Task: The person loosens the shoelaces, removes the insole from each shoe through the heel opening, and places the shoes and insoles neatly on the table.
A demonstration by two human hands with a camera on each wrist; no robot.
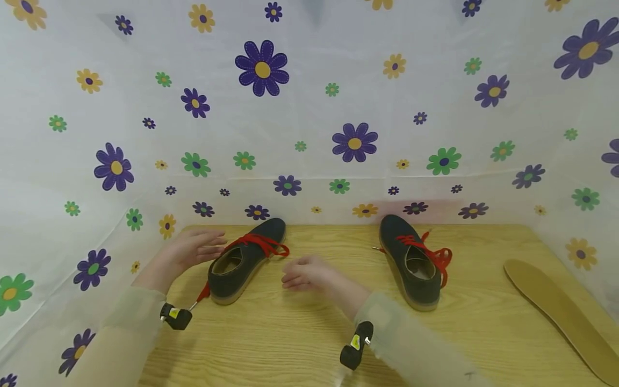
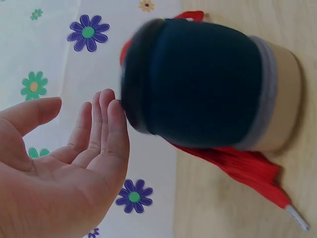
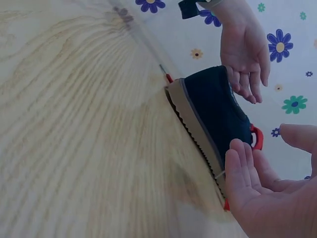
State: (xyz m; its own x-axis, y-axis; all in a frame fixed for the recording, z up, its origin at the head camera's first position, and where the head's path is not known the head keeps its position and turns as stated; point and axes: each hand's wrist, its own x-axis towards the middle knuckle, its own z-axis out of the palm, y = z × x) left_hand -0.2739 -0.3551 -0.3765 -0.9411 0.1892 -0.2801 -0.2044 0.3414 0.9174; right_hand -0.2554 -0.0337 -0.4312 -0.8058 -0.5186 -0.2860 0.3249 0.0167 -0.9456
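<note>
A dark blue shoe (image 1: 233,282) with a pale sole and red lace (image 1: 261,242) stands on the table, toe pointing away and to the right. My left hand (image 1: 188,250) is at its left side, fingers extended; in the left wrist view the fingertips (image 2: 117,111) are close to the shoe's heel (image 2: 203,84), and contact is hard to tell. A red lace end (image 2: 247,168) with a metal tip trails beside that heel. To the right of the shoe hovers my right hand (image 1: 309,273), fingers loosely extended with nothing in them. The right wrist view shows both hands flanking the shoe (image 3: 213,104).
A matching shoe (image 1: 406,263) with red lace (image 1: 441,260) stands farther right, toe away. At the table's right edge lies a tan insole (image 1: 556,317). A white flower-printed cloth (image 1: 309,107) borders the wooden table (image 1: 290,344) at the back and sides.
</note>
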